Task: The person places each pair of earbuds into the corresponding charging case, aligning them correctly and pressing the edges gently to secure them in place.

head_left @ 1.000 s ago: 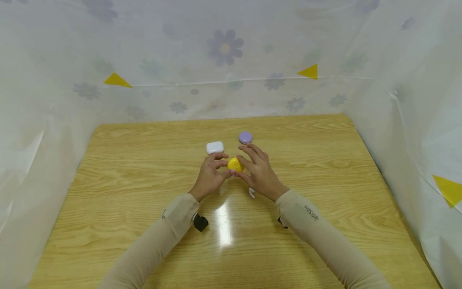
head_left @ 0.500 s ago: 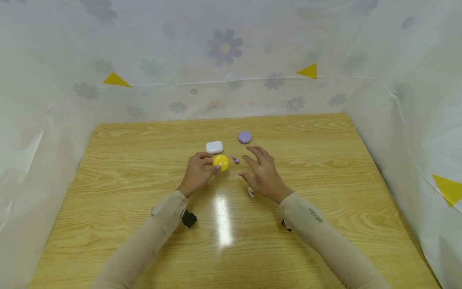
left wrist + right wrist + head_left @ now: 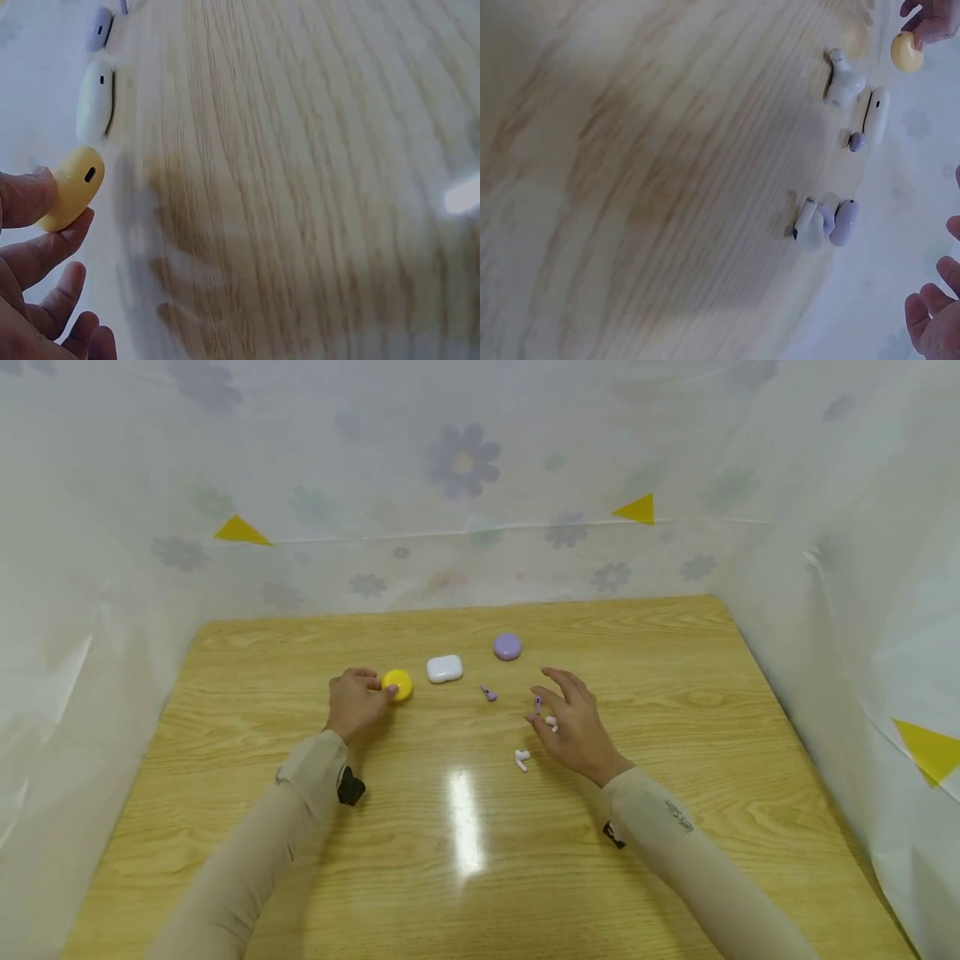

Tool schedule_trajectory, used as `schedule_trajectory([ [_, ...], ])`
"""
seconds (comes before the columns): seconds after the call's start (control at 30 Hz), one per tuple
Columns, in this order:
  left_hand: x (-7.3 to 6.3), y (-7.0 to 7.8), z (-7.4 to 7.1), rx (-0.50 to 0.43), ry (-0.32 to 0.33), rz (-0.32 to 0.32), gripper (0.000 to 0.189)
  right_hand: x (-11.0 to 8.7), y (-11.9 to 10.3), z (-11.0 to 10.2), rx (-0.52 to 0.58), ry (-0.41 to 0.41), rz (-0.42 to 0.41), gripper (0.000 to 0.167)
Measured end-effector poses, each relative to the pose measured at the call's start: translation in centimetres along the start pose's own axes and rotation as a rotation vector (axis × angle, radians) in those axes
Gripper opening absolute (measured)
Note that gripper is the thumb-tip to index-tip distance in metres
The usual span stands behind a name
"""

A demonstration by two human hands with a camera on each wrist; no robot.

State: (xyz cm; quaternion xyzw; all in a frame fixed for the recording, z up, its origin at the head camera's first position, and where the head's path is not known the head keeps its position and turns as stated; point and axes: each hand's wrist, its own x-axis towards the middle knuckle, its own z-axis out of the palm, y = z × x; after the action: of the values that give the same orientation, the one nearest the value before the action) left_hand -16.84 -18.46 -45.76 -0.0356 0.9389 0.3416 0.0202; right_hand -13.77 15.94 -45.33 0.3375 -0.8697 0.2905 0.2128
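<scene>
My left hand pinches a rounded yellow earbud case between thumb and fingers, left of the other cases. In the left wrist view the yellow case appears closed, with a dark port on its side. My right hand hovers with spread, slightly bent fingers, holding nothing. Just by its fingertips are a purple earbud and a white earbud, partly covered by the hand. Another white earbud lies nearer to me. A second purple earbud lies between the hands.
A white earbud case sits closed toward the back of the wooden table. Farther back is a round purple case. Pale flower-patterned sheeting walls off the back and sides.
My left hand has carried the yellow case leftward, away from my right hand, which has let go of it. My right hand has drawn back to the right, leaving the purple and white earbuds visible.
</scene>
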Motion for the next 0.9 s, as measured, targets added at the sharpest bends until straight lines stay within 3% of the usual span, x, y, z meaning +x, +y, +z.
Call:
schedule_trajectory([
  [0.1, 0.3, -0.4, -0.1, 0.007, -0.019, -0.047, 0.042, -0.4, 0.3, -0.2, -0.006, 0.009, 0.009, 0.038],
  [0.3, 1.0, -0.8, -0.4, 0.03, -0.027, -0.08, 0.042, -0.8, 0.6, -0.7, -0.022, 0.045, -0.02, 0.037],
  [0.67, 1.7, -1.2, -0.9, 0.008, -0.017, -0.159, 0.043, -1.7, 1.0, -0.6, -0.02, 0.032, 0.016, 0.037],
  [0.9, 2.2, -1.0, -1.9, 0.078, -0.103, -0.185, 0.044, -1.9, 1.1, -0.5, -0.02, 0.043, 0.006, 0.036],
])
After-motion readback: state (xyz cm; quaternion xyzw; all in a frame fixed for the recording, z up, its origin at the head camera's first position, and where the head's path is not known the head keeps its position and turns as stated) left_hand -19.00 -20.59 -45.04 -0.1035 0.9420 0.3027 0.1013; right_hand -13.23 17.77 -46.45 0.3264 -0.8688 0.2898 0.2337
